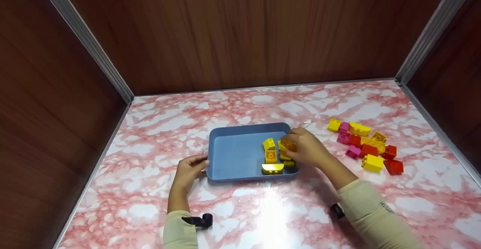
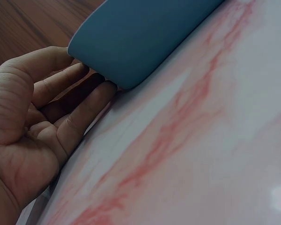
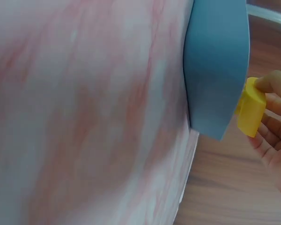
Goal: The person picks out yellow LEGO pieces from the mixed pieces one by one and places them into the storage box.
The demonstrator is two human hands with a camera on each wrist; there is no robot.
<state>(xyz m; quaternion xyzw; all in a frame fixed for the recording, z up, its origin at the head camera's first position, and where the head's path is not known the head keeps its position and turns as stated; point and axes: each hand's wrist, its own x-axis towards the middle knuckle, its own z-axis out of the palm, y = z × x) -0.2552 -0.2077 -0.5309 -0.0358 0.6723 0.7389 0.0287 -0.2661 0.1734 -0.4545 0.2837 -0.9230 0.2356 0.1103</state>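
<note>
A shallow blue tray lies on the marbled tabletop, several yellow toy bricks grouped in its right part. At its left end, my left hand holds the tray, thumb at the rim and bent fingers against the outer wall; the left wrist view partly hides the fingertips behind the tray corner. My right hand is over the tray's right end. Between its thumb and fingers it pinches a yellow toy brick with a rounded side, near the rim. A yellow curved brick lies at the tray's front edge.
Right of the tray is a loose group of bricks: yellow ones such as the block, red ones such as the brick, and pink ones such as the brick. Brown wood-look panels enclose the table's back and sides.
</note>
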